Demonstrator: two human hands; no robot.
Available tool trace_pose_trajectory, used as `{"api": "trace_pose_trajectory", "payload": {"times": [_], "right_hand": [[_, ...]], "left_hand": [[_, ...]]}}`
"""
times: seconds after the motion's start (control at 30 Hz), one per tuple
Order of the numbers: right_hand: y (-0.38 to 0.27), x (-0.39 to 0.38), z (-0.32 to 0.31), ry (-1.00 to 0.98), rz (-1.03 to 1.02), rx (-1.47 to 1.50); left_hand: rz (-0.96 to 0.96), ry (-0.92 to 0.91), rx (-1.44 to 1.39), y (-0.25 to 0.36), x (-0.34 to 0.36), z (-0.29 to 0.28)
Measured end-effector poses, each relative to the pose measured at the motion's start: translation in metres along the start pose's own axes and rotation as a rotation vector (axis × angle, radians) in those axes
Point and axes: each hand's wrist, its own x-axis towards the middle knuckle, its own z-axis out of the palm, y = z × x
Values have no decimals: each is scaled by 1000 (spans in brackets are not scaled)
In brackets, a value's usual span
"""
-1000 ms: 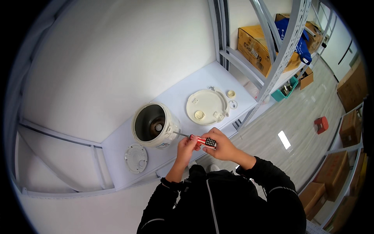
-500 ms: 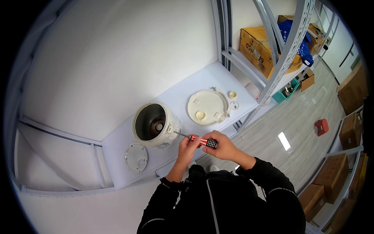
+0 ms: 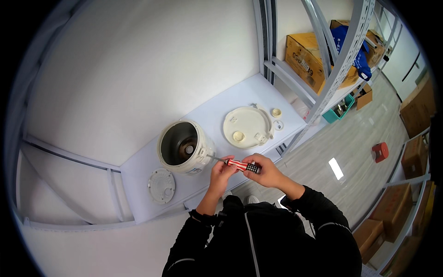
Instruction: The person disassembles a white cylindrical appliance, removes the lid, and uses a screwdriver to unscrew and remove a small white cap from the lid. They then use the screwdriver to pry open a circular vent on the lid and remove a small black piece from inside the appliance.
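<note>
A screwdriver (image 3: 238, 165) with a red-and-white striped handle and a black dotted end lies across both hands. My left hand (image 3: 220, 175) is closed around the handle's front, near the shaft. At the black end, the fingers of my right hand (image 3: 269, 172) are closed on the handle. The metal shaft points left at the side of a cream, round appliance body (image 3: 210, 144), like a rice cooker's, with a dark metal inside. Whether the tip touches it I cannot tell. A round cream lid (image 3: 244, 121) lies right of the body, a perforated disc (image 3: 161, 187) left of it.
A small cream cap (image 3: 276, 112) and a white ring (image 3: 278, 125) lie near the lid on the white table (image 3: 203, 113). A slotted metal post (image 3: 344, 62) rises at the table's right end. Beyond are cardboard boxes (image 3: 304, 62), a teal crate (image 3: 339, 111) and a red stool (image 3: 380, 152).
My fingers have shifted on the handle, so more of its striped part shows. The appliance body and the loose parts stay where they were.
</note>
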Motion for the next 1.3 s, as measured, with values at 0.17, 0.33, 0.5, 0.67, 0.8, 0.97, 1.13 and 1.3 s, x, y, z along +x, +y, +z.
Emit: {"api": "trace_pose_trajectory", "payload": {"times": [0.17,0.33,0.5,0.67,0.8,0.97,1.13,1.3], "right_hand": [[-17,-2,1,-3,-63,-114],[-6,-1,4,-93,209,92],[-8,-1,3,-35,119,-25],[-9,0,1,-29,90,-11],[-8,0,2,-26,78,-7],[-12,-1,-1,-25,60,-13],[-15,-2,-11,-7,7,-63],[-18,-2,-24,-1,-61,-140]], "left_hand": [[-75,24,42,-9,4,-12],[-6,36,52,-10,5,-6],[-75,192,-172,6,4,-6],[-82,310,-218,10,11,-20],[-49,316,-284,5,13,-22],[-70,348,-374,5,15,-19],[-111,440,-481,13,16,-11],[-110,468,-443,10,17,-13]]}}
